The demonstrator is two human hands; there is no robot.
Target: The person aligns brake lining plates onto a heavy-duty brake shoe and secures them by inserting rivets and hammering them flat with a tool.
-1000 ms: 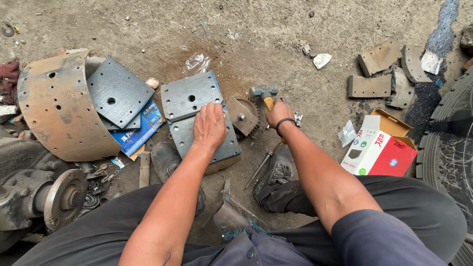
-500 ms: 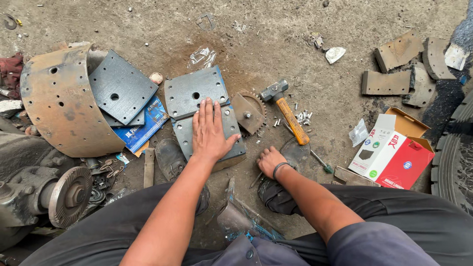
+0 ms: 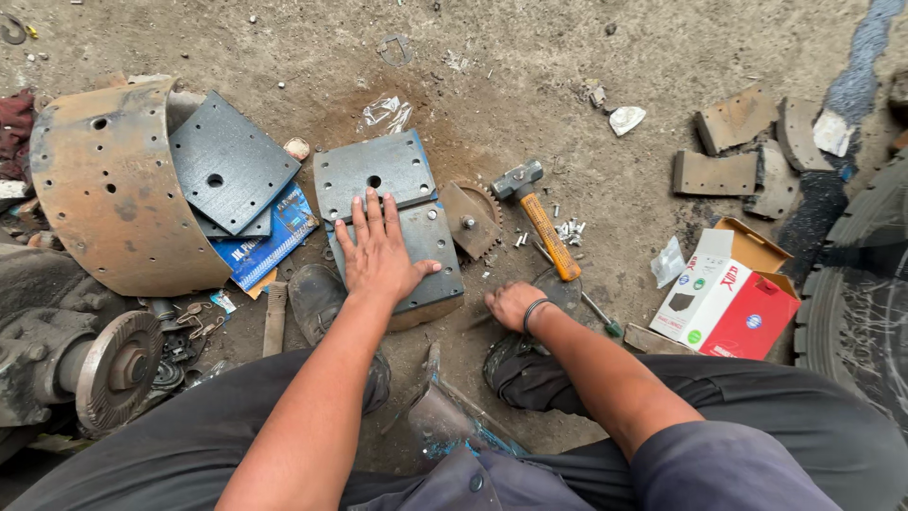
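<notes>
Vehicle repair yard indicated by dirt floor (image 3: 284, 38), brake shoe (image 3: 109, 189) left, hammer (image 3: 539, 213), tyre (image 3: 865, 274) right, scattered linings (image 3: 714, 173).

A red and white cardboard box (image 3: 724, 303) with its brown flap open lies at about three o'clock by the tyre, a small clear plastic packet (image 3: 668, 262) touching its left side, while a flat blue printed packet (image 3: 270, 241) lies at nine o'clock, partly under grey plates.

Three grey lining plates (image 3: 374, 170), one hammer (image 3: 539, 213), roughly four worn linings (image 3: 716, 173).
</notes>
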